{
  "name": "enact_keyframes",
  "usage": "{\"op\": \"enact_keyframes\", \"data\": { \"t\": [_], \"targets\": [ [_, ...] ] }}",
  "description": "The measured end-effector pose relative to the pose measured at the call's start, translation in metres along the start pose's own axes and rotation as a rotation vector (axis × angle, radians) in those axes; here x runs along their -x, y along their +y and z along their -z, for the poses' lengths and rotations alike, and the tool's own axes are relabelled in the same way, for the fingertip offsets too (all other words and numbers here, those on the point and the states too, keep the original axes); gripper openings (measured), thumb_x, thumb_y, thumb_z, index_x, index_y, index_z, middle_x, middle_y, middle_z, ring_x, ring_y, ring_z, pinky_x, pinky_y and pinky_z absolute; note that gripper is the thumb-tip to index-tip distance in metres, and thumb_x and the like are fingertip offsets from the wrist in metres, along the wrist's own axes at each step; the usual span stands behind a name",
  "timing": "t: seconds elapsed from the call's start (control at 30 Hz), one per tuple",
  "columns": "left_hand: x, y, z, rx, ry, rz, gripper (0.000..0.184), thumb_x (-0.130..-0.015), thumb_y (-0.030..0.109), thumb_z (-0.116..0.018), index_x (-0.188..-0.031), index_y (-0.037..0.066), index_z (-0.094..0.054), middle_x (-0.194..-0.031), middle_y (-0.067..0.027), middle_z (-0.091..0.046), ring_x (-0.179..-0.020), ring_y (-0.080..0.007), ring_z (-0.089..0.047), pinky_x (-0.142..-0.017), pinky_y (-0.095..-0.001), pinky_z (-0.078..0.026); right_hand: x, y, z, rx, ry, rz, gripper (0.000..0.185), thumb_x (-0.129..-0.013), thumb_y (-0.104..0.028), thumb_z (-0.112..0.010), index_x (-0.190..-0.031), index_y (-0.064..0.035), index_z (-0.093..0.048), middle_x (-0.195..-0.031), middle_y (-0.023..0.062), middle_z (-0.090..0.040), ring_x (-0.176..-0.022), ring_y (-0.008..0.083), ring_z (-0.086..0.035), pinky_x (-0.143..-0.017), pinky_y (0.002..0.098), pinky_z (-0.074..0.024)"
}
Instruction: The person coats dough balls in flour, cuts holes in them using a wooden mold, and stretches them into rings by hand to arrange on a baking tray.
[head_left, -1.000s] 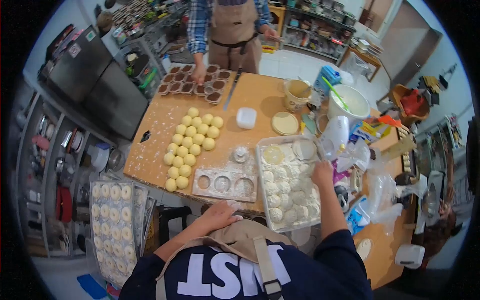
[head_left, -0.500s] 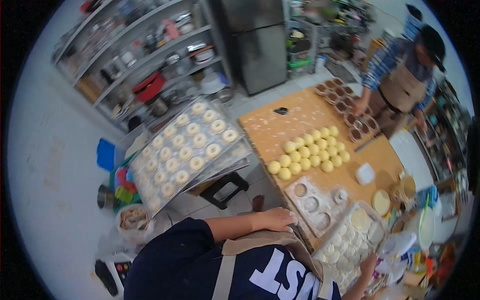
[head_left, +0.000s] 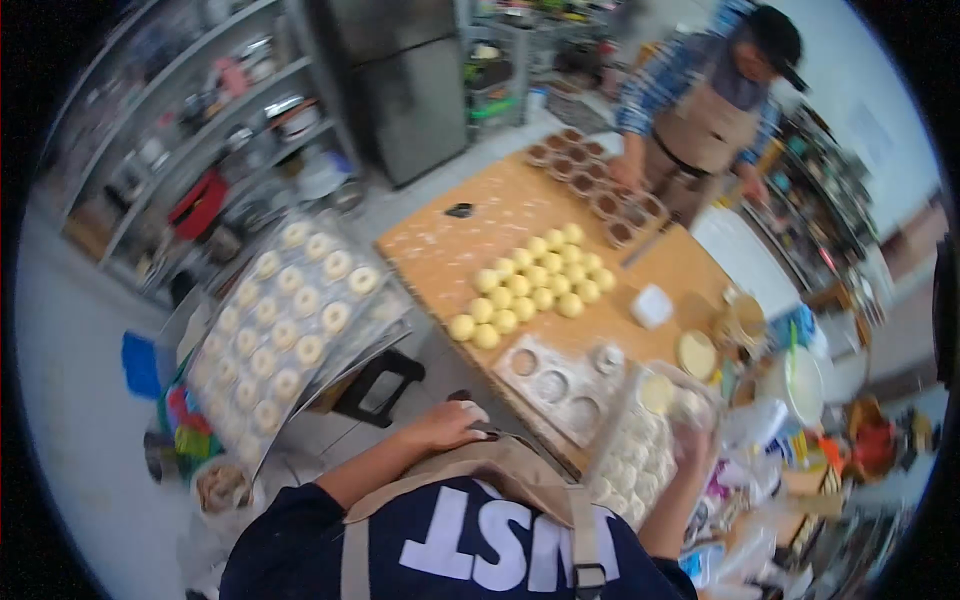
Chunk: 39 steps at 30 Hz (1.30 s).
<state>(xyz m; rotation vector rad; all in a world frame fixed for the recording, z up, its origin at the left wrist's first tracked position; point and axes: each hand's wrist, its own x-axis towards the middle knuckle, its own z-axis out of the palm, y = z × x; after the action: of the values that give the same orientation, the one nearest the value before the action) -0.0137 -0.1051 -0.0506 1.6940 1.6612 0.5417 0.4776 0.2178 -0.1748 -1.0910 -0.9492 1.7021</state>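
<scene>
My left hand [head_left: 448,426] rests by the apron [head_left: 505,458] at my waist, near the table's corner; its fingers look loosely stretched, with white flour on the tips, and nothing shows in them. My right hand [head_left: 692,445] is over the right side of a tray of pale dough pieces [head_left: 628,465]. Its fingers are whitish and smeared by motion, so I cannot tell whether they hold anything. A flat yellowish dough round [head_left: 657,394] lies at the tray's far end. Beside the tray is a floured board [head_left: 520,388] with round hollows.
Rows of yellow dough balls [head_left: 520,285] sit on the wooden table [head_left: 430,240]. A co-worker [head_left: 705,110] stands across by brown cup molds [head_left: 610,200]. Trays of dough rings [head_left: 285,335] stand left, beside a black stool [head_left: 380,388]. A white container [head_left: 652,306] sits near the middle.
The view has turned, so the scene shifts left and up. My right hand has moved from the tray's near edge to farther up its right side. My left hand stays near my waist.
</scene>
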Motion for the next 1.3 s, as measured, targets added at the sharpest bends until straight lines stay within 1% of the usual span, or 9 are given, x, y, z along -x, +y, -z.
{"op": "enact_keyframes", "data": {
  "t": [0.07, 0.17, 0.33, 0.53, 0.63, 0.7, 0.9, 1.0, 1.3],
  "targets": [
    [-0.010, 0.000, 0.010, -0.050, -0.018, -0.031, 0.038, -0.082, 0.033, -0.062, -0.107, 0.005, -0.058, -0.104, -0.0155, -0.060, -0.102, -0.0351, -0.055, -0.086, -0.0431, -0.045, 0.057, -0.049, -0.179, -0.186, -0.171, -0.109, 0.048, -0.086, -0.007, -0.052, -0.133, -0.0052, -0.040, -0.119, 0.0115, -0.054, -0.101, 0.0237, -0.056, -0.086, 0.0356, -0.0492],
    [-0.031, -0.010, 0.028, -0.150, -0.071, -0.041, 0.041, -0.080, 0.032, -0.064, -0.109, 0.005, -0.056, -0.107, -0.0157, -0.058, -0.104, -0.0346, -0.054, -0.089, -0.0424, -0.043, 0.064, -0.030, -0.259, 0.203, -0.262, -0.262, 0.033, -0.083, -0.009, -0.059, -0.115, -0.0039, -0.055, -0.097, 0.0075, -0.064, -0.088, 0.0185, -0.062, -0.073, 0.0278, -0.0509],
    [-0.074, -0.032, 0.041, -0.304, -0.107, -0.058, 0.052, -0.080, 0.037, -0.063, -0.119, 0.004, -0.054, -0.124, -0.0176, -0.051, -0.120, -0.0355, -0.044, -0.101, -0.0440, -0.034, 0.042, 0.063, -0.283, 0.785, -0.382, -0.115, 0.040, -0.071, -0.013, -0.072, -0.108, -0.0013, -0.060, -0.095, 0.0124, -0.066, -0.091, 0.0217, -0.062, -0.078, 0.0318, -0.0501],
    [-0.116, -0.047, 0.054, -0.384, -0.191, -0.241, 0.066, -0.077, 0.039, -0.066, -0.129, 0.003, -0.047, -0.140, -0.0201, -0.037, -0.136, -0.0336, -0.025, -0.112, -0.0477, -0.018, 0.039, 0.046, -0.324, 1.420, -0.579, 0.026, 0.049, -0.067, -0.023, -0.077, -0.109, -0.0058, -0.060, -0.103, 0.0198, -0.064, -0.097, 0.0351, -0.060, -0.086, 0.0407, -0.0464],
    [-0.133, -0.053, 0.057, -0.458, -0.201, -0.356, 0.074, -0.074, 0.039, -0.069, -0.134, 0.004, -0.042, -0.143, -0.0192, -0.034, -0.138, -0.0326, -0.022, -0.113, -0.0480, -0.014, 0.017, 0.034, -0.315, 1.379, -0.208, -0.033, 0.042, -0.071, -0.012, -0.068, -0.111, -0.0071, -0.059, -0.110, 0.0214, -0.060, -0.101, 0.0393, -0.057, -0.089, 0.0436, -0.0456],
    [-0.145, -0.054, 0.055, -0.518, -0.218, -0.408, 0.081, -0.072, 0.041, -0.071, -0.137, 0.005, -0.037, -0.144, -0.0180, -0.033, -0.139, -0.0329, -0.020, -0.113, -0.0488, -0.012, 0.008, 0.015, -0.316, 1.543, 0.092, 0.374, 0.038, -0.073, -0.004, -0.060, -0.111, -0.0061, -0.060, -0.113, 0.0222, -0.058, -0.101, 0.0388, -0.057, -0.089, 0.0449, -0.0456],
    [-0.171, -0.040, 0.057, -0.653, -0.457, -0.508, 0.090, -0.068, 0.046, -0.072, -0.139, 0.005, -0.034, -0.146, -0.0214, -0.027, -0.136, -0.0396, -0.024, -0.111, -0.0532, -0.014, -0.009, 0.003, -0.316, 1.652, 0.088, 0.127, 0.035, -0.074, 0.003, -0.053, -0.107, -0.0044, -0.062, -0.106, 0.0240, -0.058, -0.099, 0.0385, -0.056, -0.085, 0.0455, -0.0463],
    [-0.177, -0.040, 0.050, -0.676, -0.417, -0.523, 0.089, -0.066, 0.047, -0.071, -0.138, 0.006, -0.036, -0.144, -0.0217, -0.031, -0.133, -0.0397, -0.029, -0.110, -0.0535, -0.016, 0.006, -0.007, -0.327, 1.587, 0.102, 0.206, 0.033, -0.073, 0.002, -0.054, -0.105, -0.0044, -0.063, -0.101, 0.0231, -0.060, -0.097, 0.0380, -0.057, -0.085, 0.0437, -0.0469],
    [-0.191, -0.043, 0.046, -0.681, -0.420, -0.476, 0.074, -0.069, 0.029, -0.069, -0.136, 0.015, -0.041, -0.139, -0.0191, -0.038, -0.129, -0.0364, -0.034, -0.110, -0.0542, -0.016, 0.087, 0.002, -0.396, 1.642, -0.107, 0.030, 0.031, -0.070, 0.002, -0.052, -0.098, -0.0039, -0.064, -0.091, 0.0219, -0.060, -0.093, 0.0373, -0.058, -0.078, 0.0438, -0.0483]
  ]
}}
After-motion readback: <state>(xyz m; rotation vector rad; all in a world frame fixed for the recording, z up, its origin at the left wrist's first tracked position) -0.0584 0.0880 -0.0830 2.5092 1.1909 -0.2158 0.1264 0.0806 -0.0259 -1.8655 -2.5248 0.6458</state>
